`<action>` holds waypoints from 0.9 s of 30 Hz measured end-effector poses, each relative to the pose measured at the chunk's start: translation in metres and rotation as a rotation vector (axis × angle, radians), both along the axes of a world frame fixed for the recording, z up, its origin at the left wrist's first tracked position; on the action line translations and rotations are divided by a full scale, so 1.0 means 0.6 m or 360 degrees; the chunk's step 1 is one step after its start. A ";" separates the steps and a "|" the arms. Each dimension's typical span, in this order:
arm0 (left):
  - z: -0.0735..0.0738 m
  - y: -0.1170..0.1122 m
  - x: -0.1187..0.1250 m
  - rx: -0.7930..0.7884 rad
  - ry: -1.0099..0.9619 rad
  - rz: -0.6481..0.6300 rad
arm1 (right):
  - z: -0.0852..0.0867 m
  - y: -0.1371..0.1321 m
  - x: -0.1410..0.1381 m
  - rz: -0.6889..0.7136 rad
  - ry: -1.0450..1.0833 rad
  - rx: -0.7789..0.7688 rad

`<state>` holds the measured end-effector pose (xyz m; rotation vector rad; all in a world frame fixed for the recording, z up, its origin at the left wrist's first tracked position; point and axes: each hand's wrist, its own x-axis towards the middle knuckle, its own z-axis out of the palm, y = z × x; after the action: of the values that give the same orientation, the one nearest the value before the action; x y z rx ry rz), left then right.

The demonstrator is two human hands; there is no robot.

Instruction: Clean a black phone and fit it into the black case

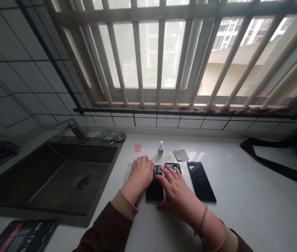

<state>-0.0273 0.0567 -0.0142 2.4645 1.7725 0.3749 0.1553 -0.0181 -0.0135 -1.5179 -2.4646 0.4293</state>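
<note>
A dark-screened smartphone [154, 190] lies on the white counter between my hands. My left hand [142, 175] rests palm down beside its upper left edge, fingers slightly bent and partly apart, over a clear flat piece [128, 172] that it mostly covers. My right hand [176, 190] is open, fingers spread. Its index finger reaches over the phone's right side and its thumb is near the bottom edge. Under its other fingers lies a black-edged phone case or second phone [173, 165] with a round camera area, partly hidden. A dark flat tablet-like slab [201, 182] lies to the right.
Behind my hands stand a small white-capped bottle [160, 149], a pink sticky note [137, 148] and a folded grey cloth [181, 155]. A sink [59, 178] with a faucet [77, 131] is left. A timer display [30, 236] sits front left; a black strap [282, 168] lies right.
</note>
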 end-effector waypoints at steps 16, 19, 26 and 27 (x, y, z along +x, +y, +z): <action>0.025 0.014 -0.005 -0.0232 -0.0684 0.0295 | -0.011 -0.001 0.002 -0.0094 0.0023 0.0062; 0.025 0.013 -0.021 -0.0459 -0.0971 0.0319 | -0.009 -0.002 0.000 -0.0072 0.0041 0.0061; 0.037 0.000 -0.044 -0.0909 -0.1686 0.0343 | -0.007 -0.008 0.004 -0.0101 0.0223 0.0087; 0.043 -0.003 -0.044 -0.0928 -0.1783 0.0352 | -0.007 -0.009 0.005 -0.0108 0.0286 0.0093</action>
<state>-0.0539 0.0552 0.0114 1.2118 1.3271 0.8680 0.1585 -0.0237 -0.0175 -1.4666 -2.2622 0.4559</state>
